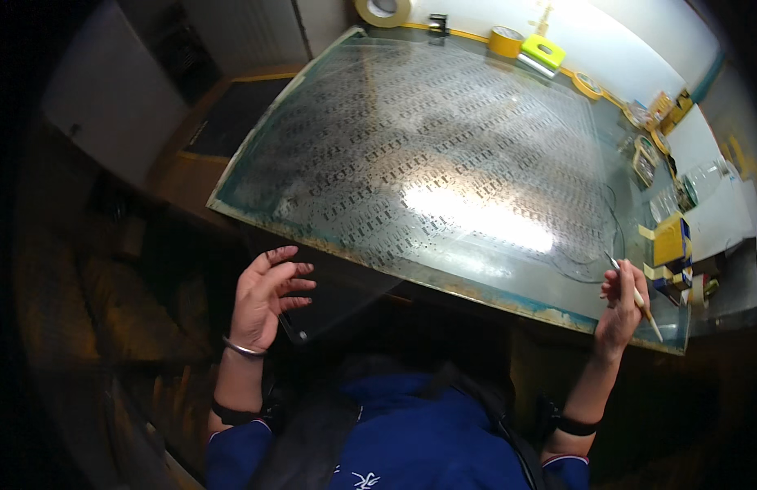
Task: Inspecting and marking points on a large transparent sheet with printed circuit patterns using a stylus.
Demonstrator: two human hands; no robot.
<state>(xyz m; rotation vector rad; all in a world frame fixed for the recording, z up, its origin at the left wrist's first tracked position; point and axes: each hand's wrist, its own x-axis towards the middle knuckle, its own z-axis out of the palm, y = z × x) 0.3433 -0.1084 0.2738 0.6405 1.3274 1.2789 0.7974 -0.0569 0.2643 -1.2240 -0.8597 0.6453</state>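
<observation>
Holding a slim pen-like tool [639, 299] at the near right of the glass table [517, 291], our right hand [617, 314] grips its barrel (sensibly, since it looks light and stiff). Our left hand [260, 296] hangs empty, fingers loosely spread. Beyond lie a patterned sheet [346, 163] and a yellow box [671, 242], possibly crowding our right knuckles.

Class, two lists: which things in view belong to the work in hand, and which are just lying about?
Seemingly in use:
slim pointed tool in the right hand
patterned sheet

Seemingly lying about:
wide yellow tape roll
lime-green object
clear bottle
</observation>
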